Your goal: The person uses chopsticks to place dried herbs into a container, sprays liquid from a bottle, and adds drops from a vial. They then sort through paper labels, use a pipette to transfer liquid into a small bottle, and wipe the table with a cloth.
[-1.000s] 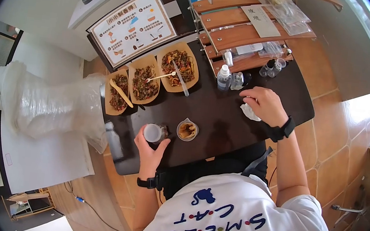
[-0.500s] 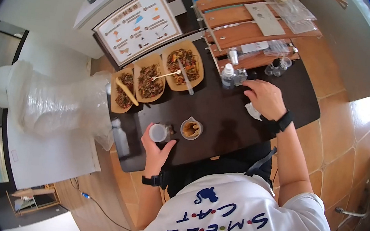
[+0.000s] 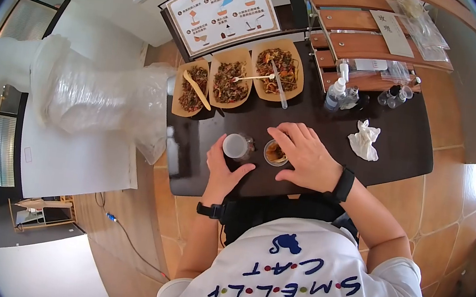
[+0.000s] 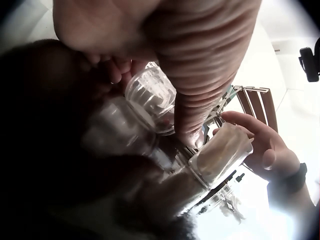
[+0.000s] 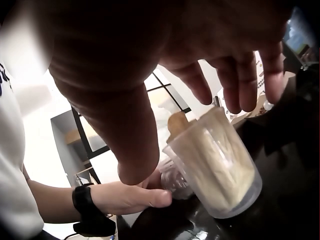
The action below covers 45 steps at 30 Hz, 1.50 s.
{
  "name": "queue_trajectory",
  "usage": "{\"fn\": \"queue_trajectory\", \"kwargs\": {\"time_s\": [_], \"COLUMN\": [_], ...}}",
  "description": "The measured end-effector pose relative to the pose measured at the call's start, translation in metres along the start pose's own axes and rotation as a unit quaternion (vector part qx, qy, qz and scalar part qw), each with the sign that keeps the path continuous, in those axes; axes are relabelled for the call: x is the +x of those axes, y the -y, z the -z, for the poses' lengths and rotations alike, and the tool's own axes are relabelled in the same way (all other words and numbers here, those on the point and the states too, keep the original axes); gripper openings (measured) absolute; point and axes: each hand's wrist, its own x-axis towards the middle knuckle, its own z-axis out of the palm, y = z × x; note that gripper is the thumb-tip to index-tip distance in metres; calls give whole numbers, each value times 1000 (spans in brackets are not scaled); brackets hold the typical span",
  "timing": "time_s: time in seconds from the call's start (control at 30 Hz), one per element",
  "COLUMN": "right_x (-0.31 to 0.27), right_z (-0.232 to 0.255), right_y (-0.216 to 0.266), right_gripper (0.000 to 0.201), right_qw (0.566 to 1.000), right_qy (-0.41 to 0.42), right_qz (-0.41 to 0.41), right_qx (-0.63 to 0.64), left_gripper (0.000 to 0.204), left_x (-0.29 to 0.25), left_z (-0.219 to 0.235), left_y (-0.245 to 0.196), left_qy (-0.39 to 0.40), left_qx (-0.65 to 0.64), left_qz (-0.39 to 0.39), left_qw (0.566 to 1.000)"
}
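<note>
In the head view my left hand (image 3: 225, 173) curls its fingers and thumb around a clear cup with a whitish top (image 3: 236, 146) on the dark table (image 3: 323, 135). My right hand (image 3: 313, 165) hovers with spread fingers over a small clear cup of pale brown pieces (image 3: 273, 154), partly covering it. The right wrist view shows that cup (image 5: 215, 165) standing below the fingertips, a gap between them. From the left wrist, my thumb and fingers flank the clear cup (image 4: 152, 97); its lower part is dark and blurred.
Three paper trays of dried plant bits (image 3: 231, 82) stand at the back left, before a printed sign (image 3: 222, 13). Crumpled tissue (image 3: 364, 140) lies on the right. Small bottles (image 3: 335, 95) stand by a wooden rack (image 3: 369, 46). Plastic-wrapped bulk (image 3: 96, 92) is at the left.
My right hand has left the tissue area and come leftward over the cup of brown pieces. My left hand stays around its cup. The head view has shifted.
</note>
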Motion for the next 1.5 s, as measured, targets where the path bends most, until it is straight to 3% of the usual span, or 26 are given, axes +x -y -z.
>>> {"fn": "queue_trajectory", "kwargs": {"time_s": [0.17, 0.37, 0.53, 0.67, 0.7, 0.87, 0.93, 0.97, 1.1, 1.27, 1.37, 1.5], "right_x": [4, 5, 8, 9, 9, 11, 8, 6, 1, -5, -9, -13], "right_z": [-12, -14, -17, -8, -1, 37, 46, 49, 55, 55, 55, 54], "right_y": [-1, -7, -16, -15, -13, -3, 0, -1, 7, 13, 14, 10], "right_gripper": [81, 66, 65, 73, 73, 73, 53, 50, 42, 36, 33, 30], "right_qw": [999, 999, 999, 998, 998, 995, 991, 989, 981, 980, 978, 980], "right_qy": [-17, 21, 37, 65, 64, -44, -72, -80, -63, -33, -21, -19], "right_qz": [-40, -17, 15, 6, 8, -19, -51, -57, -106, -122, -133, -126], "right_qx": [-3, -37, -30, 0, 0, 85, 97, 108, 147, 156, 158, 156], "left_gripper": [100, 87, 89, 97, 101, 102, 85, 63, 57, 62, 45, 26], "left_x": [0, 4, 8, 4, 3, 9, 17, 23, 64, 107, 122, 127], "left_z": [3, 1, 3, 7, 9, 36, 48, 53, 58, 70, 72, 68], "left_y": [-5, -4, -4, -3, 2, 21, 26, 29, 82, 97, 95, 90], "left_qy": [7, 2, 18, 26, 35, 32, -2, -30, -144, -127, -77, -70], "left_qx": [-33, -46, -8, 1, -47, -196, -316, -279, -382, -410, -361, -322], "left_qz": [37, 37, -5, 5, 3, 51, 97, 133, 246, 270, 290, 294], "left_qw": [999, 998, 1000, 1000, 998, 979, 944, 950, 879, 862, 883, 897]}}
